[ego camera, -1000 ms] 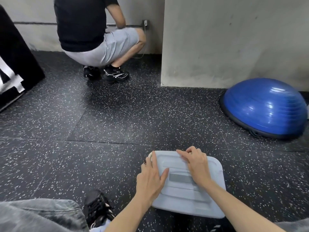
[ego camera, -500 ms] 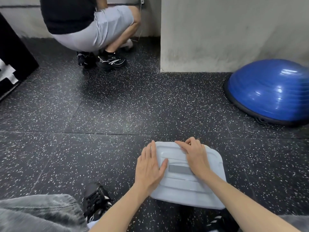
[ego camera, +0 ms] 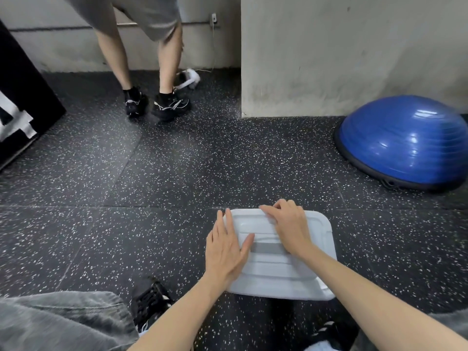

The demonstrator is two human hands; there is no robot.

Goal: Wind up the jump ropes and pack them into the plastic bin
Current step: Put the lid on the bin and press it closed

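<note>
OK, left to right. Black panel (ego camera: 22,102) leans at 10 o'clock, another person's legs (ego camera: 141,72) at 11, both well apart from the work. Left hand (ego camera: 225,249) lies flat, fingers straight, pressing the near-left of the bin lid (ego camera: 291,269) at 6 o'clock. Right hand (ego camera: 288,226) has fingers curled over the lid's far edge, probably to seat it. Ropes not visible, likely inside the plastic bin under the lid. Floor (ego camera: 177,173) open on all sides of it; blue dome (ego camera: 405,143) at 2 o'clock, clear of it
</note>
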